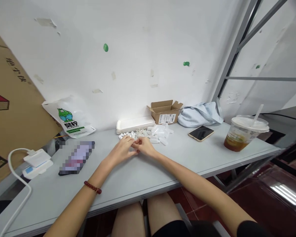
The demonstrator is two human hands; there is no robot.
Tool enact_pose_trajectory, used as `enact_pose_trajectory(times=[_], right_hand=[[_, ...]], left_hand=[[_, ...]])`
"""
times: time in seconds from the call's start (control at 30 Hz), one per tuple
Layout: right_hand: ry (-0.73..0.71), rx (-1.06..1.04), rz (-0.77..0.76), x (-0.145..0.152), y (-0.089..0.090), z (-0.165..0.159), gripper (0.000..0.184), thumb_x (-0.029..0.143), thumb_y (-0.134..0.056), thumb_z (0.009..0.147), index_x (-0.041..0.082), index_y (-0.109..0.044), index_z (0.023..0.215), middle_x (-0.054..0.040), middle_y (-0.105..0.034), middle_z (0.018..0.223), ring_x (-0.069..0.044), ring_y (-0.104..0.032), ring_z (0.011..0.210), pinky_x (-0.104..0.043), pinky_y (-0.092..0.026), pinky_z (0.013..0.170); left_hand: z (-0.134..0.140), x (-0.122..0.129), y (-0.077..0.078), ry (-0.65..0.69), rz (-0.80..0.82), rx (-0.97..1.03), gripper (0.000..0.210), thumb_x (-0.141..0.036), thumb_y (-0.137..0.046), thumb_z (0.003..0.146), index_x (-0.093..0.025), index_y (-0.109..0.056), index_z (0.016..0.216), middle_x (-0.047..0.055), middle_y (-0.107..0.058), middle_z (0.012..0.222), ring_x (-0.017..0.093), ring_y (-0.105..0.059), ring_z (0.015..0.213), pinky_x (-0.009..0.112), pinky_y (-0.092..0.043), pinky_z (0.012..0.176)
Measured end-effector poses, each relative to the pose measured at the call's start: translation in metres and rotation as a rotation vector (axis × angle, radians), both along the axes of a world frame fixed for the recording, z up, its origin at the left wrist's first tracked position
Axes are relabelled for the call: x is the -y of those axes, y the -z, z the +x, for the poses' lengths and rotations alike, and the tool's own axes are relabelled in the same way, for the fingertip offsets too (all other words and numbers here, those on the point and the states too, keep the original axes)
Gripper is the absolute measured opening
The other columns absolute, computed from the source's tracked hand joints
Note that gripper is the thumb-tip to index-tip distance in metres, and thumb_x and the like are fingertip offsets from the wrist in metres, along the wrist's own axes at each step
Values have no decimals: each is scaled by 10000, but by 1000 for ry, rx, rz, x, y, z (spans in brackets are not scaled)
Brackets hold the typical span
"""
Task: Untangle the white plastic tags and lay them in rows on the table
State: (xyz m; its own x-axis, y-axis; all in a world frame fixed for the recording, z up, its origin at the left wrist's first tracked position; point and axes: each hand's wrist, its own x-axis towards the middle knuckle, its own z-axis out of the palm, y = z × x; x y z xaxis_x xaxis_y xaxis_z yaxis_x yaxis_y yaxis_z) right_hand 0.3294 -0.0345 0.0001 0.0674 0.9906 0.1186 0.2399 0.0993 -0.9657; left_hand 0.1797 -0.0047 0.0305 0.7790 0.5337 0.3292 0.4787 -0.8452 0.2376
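Note:
My left hand [124,148] and my right hand [145,147] meet at the fingertips just above the table, close to a pile of small parts. Bent fingers and thumb bring my left hand together around whatever lies between the hands. A pinch closes my right hand at the same spot. What they hold, if anything, is too small and covered to make out. Beyond the fingers lie small white caps [124,135], thin pale strands or sticks [140,132] and several translucent plastic tubes [160,131].
Behind the pile are a long white tray-like item [135,123], an open cardboard box [164,118] and pale blue cloth [198,115]. To the right stand a phone [201,133] and a drink cup [244,135]. At left: a blurred-out phone [77,158], white bag [71,118], cabled charger [37,161].

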Motion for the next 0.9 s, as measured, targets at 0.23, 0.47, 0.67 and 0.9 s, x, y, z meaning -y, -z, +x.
enact_pose_trajectory(times=[0.23,0.47,0.67,0.9], right_hand=[[-304,-38,-115,-1,3,-1,76,187,-647,733,115,-645,710,13,-600,555,-99,-555,486,-217,-418,513],[-350,359,94,-3,7,-6,164,182,-598,802,94,-735,823,15,-601,607,-85,-487,576,-213,-353,604],[-342,519,124,-3,7,-10,187,219,-610,830,122,-738,925,38,-541,569,-77,-436,551,-203,-308,576],[-330,568,109,-2,6,-10,249,285,-637,829,133,-718,1009,27,-559,614,-91,-470,587,-204,-319,587]], left_hand=[[-33,0,16,-149,-182,54,414,-411,-687,689,-223,-559,1035,61,-612,1108,268,-543,1078,397,-450,897],[-42,0,10,-200,-286,-30,427,-486,-675,656,-215,-559,965,63,-622,1050,277,-560,1026,388,-452,850],[-48,1,5,-186,-299,-63,439,-498,-668,657,-220,-559,978,67,-637,1094,288,-582,1030,384,-461,836],[-53,1,11,-180,-334,-13,466,-469,-682,652,-215,-547,1019,73,-645,1117,263,-603,1009,394,-471,869]])
